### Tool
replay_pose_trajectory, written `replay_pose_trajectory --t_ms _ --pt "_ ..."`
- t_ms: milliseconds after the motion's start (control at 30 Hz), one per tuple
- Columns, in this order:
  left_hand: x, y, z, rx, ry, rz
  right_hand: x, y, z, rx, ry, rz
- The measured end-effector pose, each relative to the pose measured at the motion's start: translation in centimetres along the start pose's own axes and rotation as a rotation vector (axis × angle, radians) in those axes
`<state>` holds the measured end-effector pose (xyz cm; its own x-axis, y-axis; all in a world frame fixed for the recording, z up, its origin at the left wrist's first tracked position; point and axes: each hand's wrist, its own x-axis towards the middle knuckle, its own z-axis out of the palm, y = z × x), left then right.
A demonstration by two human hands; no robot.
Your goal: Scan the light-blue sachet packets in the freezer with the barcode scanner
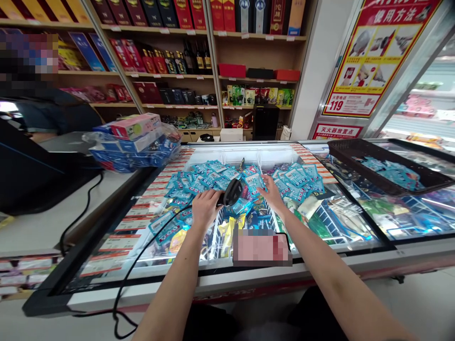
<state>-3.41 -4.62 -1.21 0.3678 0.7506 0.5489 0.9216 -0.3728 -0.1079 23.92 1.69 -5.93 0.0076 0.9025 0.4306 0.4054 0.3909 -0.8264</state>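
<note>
In my left hand (206, 207) is a black barcode scanner (232, 192), its head tilted toward the middle and its black cable (149, 235) trailing down to the left. My right hand (272, 193) pinches the edge of a light blue packet (253, 183) with a white label, just to the right of the scanner head. Around both hands, many similar blue packets (209, 175) lie heaped on the glass top of a chest freezer (135, 272). Another heap of blue packets (300, 180) spreads to the right of my right hand.
A brown tray (387, 187) with more blue packets stands at the right. Plastic-wrapped boxes (133, 142) sit at the left, near a person's sleeve (59, 111). A phone (263, 248), its screen blurred, rests at the freezer's front edge. Stocked shelves (159, 76) line the back.
</note>
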Motion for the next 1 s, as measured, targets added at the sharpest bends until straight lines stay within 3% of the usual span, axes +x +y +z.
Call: replay_pose_trajectory --t_ms 200,600,1000 --pt "-0.3 -0.4 0.2 -0.018 0.015 -0.024 0.1 0.6 0.4 0.128 0.053 -0.008" --pt "0.0 -0.3 -0.1 -0.001 -0.001 -0.003 0.1 0.7 0.4 0.215 0.024 -0.102" --pt "-0.3 -0.2 -0.3 -0.002 -0.012 0.020 -0.6 -1.4 -0.4 0.080 0.032 -0.070"
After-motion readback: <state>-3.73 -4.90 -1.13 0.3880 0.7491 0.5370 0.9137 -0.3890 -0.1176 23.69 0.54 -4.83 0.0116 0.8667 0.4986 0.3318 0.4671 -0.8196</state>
